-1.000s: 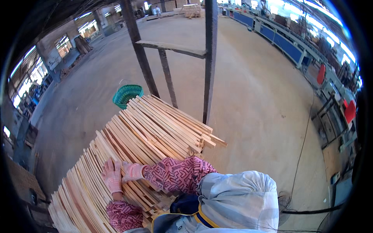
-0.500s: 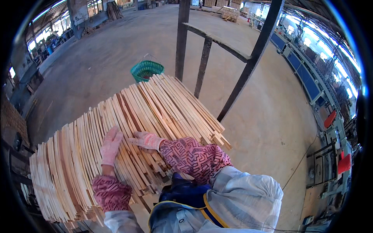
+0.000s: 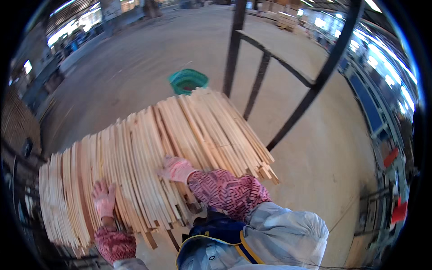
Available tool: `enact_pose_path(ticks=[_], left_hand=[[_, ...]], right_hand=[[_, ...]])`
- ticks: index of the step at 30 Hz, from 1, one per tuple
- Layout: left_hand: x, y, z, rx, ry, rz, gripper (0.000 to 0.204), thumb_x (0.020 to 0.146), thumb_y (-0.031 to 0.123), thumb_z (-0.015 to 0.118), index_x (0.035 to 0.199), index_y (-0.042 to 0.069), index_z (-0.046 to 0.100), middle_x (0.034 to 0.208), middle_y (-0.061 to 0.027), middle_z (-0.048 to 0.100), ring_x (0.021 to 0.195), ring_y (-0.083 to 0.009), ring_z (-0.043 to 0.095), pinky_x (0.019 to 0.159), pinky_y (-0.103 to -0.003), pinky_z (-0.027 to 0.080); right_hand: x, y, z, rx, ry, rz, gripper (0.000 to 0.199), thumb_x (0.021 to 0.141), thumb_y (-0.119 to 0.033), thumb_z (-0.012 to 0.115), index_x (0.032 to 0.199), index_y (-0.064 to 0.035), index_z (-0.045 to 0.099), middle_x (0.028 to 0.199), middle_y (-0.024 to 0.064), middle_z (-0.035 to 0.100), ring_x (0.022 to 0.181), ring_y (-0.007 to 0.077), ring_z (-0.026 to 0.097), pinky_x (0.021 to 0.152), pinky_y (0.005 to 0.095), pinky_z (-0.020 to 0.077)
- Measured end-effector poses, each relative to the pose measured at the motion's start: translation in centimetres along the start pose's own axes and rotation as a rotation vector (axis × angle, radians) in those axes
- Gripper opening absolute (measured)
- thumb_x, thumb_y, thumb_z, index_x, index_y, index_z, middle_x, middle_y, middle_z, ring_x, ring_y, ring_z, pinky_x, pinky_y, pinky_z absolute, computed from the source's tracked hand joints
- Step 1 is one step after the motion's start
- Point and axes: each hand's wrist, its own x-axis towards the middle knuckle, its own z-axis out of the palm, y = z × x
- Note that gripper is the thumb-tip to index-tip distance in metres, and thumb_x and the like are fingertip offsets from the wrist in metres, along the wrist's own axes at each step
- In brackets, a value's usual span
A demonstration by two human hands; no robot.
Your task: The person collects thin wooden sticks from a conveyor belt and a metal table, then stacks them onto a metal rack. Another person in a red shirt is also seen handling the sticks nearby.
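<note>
Many long, narrow pale wooden strips [image 3: 135,157] lie side by side in a broad layer in front of me, a few of them reddish brown. My left hand [image 3: 104,199], in a pink glove, lies open on the strips near their close ends, fingers spread and pointing away. Farther right, my gloved right hand [image 3: 176,169] rests on top of the strips. Its fingers point left, slightly bent and blurred, and seem to be around nothing. Some strips near the right hand stick out unevenly at the close end.
A dark metal frame [image 3: 288,67] rises beyond the right end of the strips. A green basket [image 3: 189,81] stands on the concrete floor [image 3: 135,58] past the far edge. Along the right runs a long blue machine line [image 3: 366,99] with red parts.
My left hand has slid left and toward me over the strips, its fingers spreading. My right hand stays on the strips, its fingers more bent. The whole view has shifted slightly.
</note>
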Motion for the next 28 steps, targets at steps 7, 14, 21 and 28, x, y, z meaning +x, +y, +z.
enact_pose_path(ticks=[7, 14, 21, 28], left_hand=[[3.3, -1.6, -2.8, 0.105, 0.2, 0.01, 0.073, 0.097, 0.06, 0.03, 0.151, 0.011, 0.03, 0.154, -0.0211, 0.03, 0.143, -0.0415, 0.024, 0.117, -0.052, 0.017], [3.7, -1.4, 0.7, 0.053, 0.05, -0.156, 0.075, 0.094, 0.066, 0.029, 0.151, 0.017, 0.03, 0.156, -0.0177, 0.027, 0.144, -0.039, 0.023, 0.116, -0.056, 0.013], [2.5, -1.7, 0.0, -0.067, 0.088, -0.092, 0.07, 0.093, 0.061, 0.041, 0.147, 0.016, 0.037, 0.155, -0.0179, 0.03, 0.142, -0.0386, 0.027, 0.116, -0.051, 0.017], [-6.2, -1.4, 0.9, 0.162, 0.109, 0.116, 0.08, 0.088, 0.067, 0.043, 0.15, 0.016, 0.035, 0.156, -0.017, 0.03, 0.141, -0.0428, 0.029, 0.117, -0.052, 0.021]], right_hand=[[-0.8, -0.7, -0.5, 0.024, -0.014, 0.091, 0.095, 0.089, -0.069, 0.038, 0.147, 0.0062, 0.027, 0.133, 0.0274, 0.054, 0.121, 0.0363, 0.056, 0.101, 0.0411, 0.0454], [0.1, 0.1, 2.0, -0.023, 0.127, 0.155, 0.079, 0.094, -0.065, 0.035, 0.154, -0.0154, 0.023, 0.128, 0.0182, 0.06, 0.093, 0.0293, 0.07, 0.073, 0.0367, 0.0567], [0.5, 1.6, 3.4, -0.148, 0.205, 0.056, 0.081, 0.096, -0.061, 0.032, 0.154, -0.0067, 0.016, 0.129, 0.0146, 0.061, 0.095, 0.0265, 0.07, 0.072, 0.0375, 0.058], [-0.1, 0.0, 0.4, -0.076, -0.093, 0.086, 0.08, 0.097, -0.06, 0.031, 0.155, -0.008, 0.014, 0.137, 0.0244, 0.052, 0.11, 0.0311, 0.065, 0.088, 0.038, 0.0552]])
